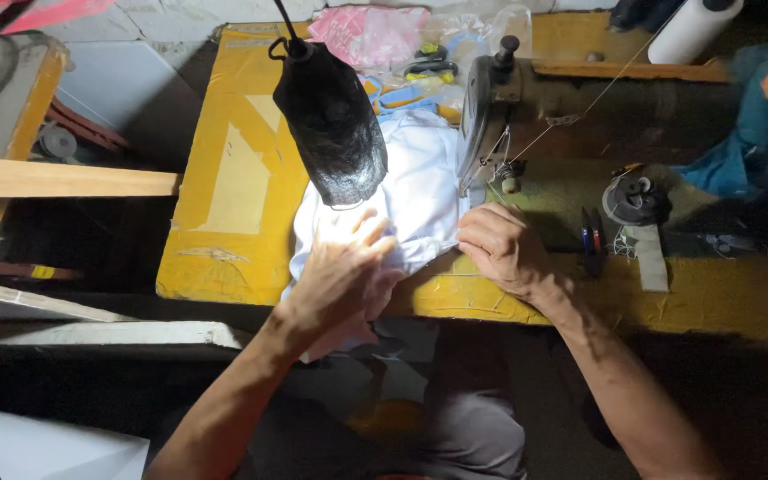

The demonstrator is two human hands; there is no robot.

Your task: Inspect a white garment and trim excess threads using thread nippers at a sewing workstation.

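Observation:
A white cloth (420, 178) lies on the yellow sewing table (233, 178) and hangs over its near edge. My left hand (344, 271) rests flat on the cloth with fingers spread. My right hand (501, 247) pinches the cloth's right edge just in front of the needle of the dark sewing machine (526, 107). A black lamp shade (331, 120) hangs over the cloth and hides part of it.
Pink fabric (371, 34) and small items lie at the table's back. A thread cone (691, 31) stands at the back right, a bobbin (633, 197) and scissors (592, 238) right of the machine. Blue and orange cloth (757, 124) is piled far right. A wooden plank (64, 178) juts left.

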